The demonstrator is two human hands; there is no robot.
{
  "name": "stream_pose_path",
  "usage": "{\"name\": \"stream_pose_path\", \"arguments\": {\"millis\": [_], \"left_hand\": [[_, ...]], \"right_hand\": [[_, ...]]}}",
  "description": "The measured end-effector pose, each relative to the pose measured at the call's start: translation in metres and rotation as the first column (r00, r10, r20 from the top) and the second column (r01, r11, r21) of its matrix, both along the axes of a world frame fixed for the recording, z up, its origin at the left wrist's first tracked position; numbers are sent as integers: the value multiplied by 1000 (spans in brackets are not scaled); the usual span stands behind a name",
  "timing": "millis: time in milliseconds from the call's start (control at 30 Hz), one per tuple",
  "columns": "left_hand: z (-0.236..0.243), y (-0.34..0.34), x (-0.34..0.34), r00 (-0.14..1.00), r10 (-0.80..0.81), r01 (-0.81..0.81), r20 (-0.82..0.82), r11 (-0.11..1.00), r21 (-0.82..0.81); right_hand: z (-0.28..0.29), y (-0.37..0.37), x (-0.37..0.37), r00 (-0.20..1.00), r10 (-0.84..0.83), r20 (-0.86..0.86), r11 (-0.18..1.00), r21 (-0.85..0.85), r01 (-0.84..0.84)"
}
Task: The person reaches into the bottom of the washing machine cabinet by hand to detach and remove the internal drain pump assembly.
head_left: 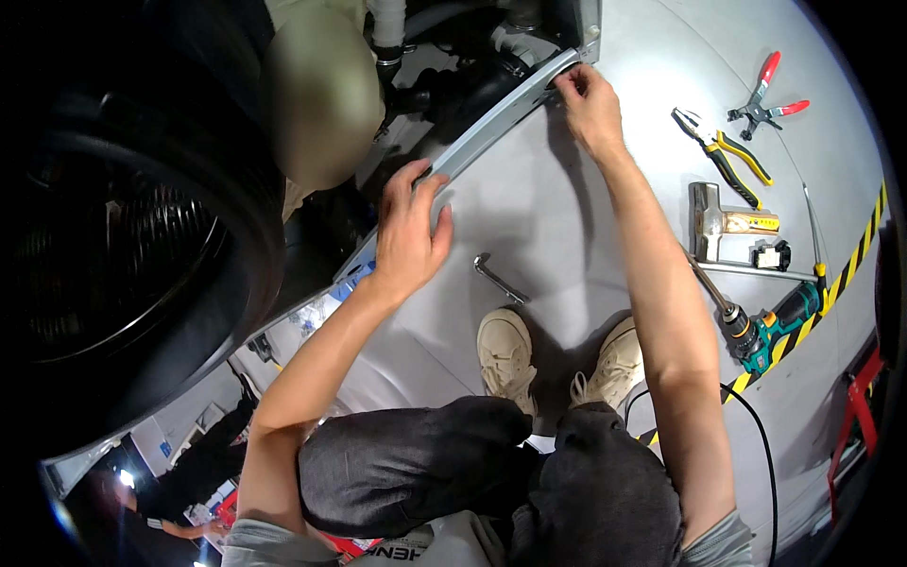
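Note:
A long grey metal rail (496,123) runs slantwise along the edge of the dark machinery in front of me. My left hand (411,231) rests against its nearer stretch, fingertips over the edge, thumb held apart. At the far upper end of that rail, my right hand (592,109) is closed in a pinch. A dark bit shows by its fingertips; what they hold, if anything, is hidden. Between my arms, a chrome wrench (501,280) lies on the grey floor, just ahead of my shoes (505,352).
On the right floor lie red-handled pliers (759,102), yellow-black pliers (726,159), a hammer (709,223), a screwdriver (814,236) and a teal drill (777,326). Striped tape (803,326) and a black cable (767,435) cross there. A large black round housing (255,236) fills the left. Another person's arm (184,529) shows lower left.

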State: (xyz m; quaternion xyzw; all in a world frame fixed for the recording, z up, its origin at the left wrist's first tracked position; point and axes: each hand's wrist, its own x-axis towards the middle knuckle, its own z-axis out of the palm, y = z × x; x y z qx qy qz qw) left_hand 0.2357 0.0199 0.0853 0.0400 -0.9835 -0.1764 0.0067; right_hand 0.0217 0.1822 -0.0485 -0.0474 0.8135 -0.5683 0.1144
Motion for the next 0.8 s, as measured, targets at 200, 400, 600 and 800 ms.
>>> {"name": "stream_pose_path", "arguments": {"millis": [200,400,600,800], "left_hand": [[-15,-14,0,991,137,-135,-8,985,105],[-38,-39,-6,970,243,-242,-14,969,37],[-32,-37,-7,875,481,-468,64,803,368],[-17,-33,-11,818,563,-551,114,713,434]], "right_hand": [[-4,5,2,999,23,30,1000,5,-23],[6,19,18,991,9,132,1000,8,-10],[-4,35,31,990,40,132,999,8,-41],[16,35,36,984,95,148,995,9,-98]]}}
